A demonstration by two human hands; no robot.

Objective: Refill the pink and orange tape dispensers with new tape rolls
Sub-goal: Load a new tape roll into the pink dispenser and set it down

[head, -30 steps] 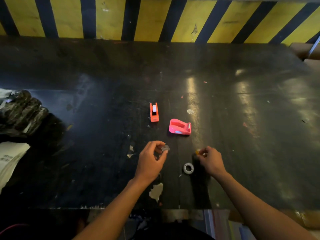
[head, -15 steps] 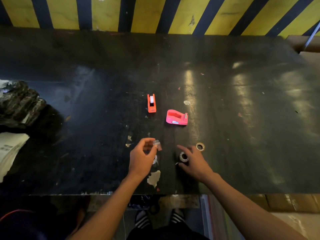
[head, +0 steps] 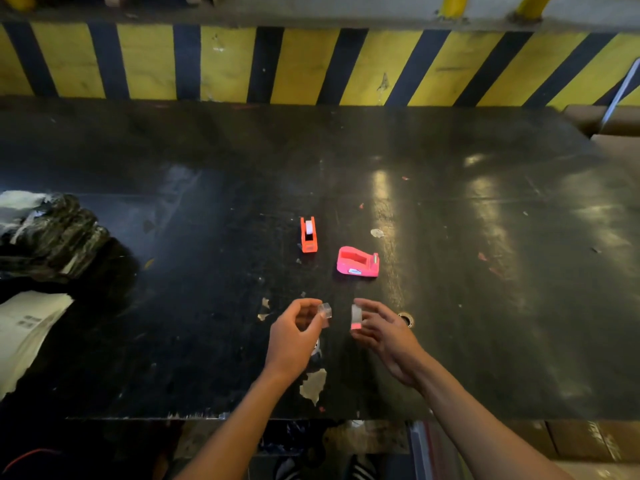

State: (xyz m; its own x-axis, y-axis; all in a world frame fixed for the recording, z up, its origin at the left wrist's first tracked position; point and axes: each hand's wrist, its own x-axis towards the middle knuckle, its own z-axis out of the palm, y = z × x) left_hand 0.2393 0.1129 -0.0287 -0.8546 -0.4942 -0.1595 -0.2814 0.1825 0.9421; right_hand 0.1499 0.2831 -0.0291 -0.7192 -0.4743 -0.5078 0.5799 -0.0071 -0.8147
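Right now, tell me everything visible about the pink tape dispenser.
The pink tape dispenser is a small glossy wedge that looks like plastic, standing upright on the dark table. Its open well looks empty, with no roll visible. A cutter end faces right, and a pale label sits low on its near side. Nothing touches it; both hands are nearer the camera.

Orange dispenser, pink dispenser, black table, yellow-black striped barrier

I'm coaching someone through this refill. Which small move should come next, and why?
Probably carry the tape roll in the right hand forward to the pink dispenser: its cradle looks empty, while the orange dispenser already shows white tape.
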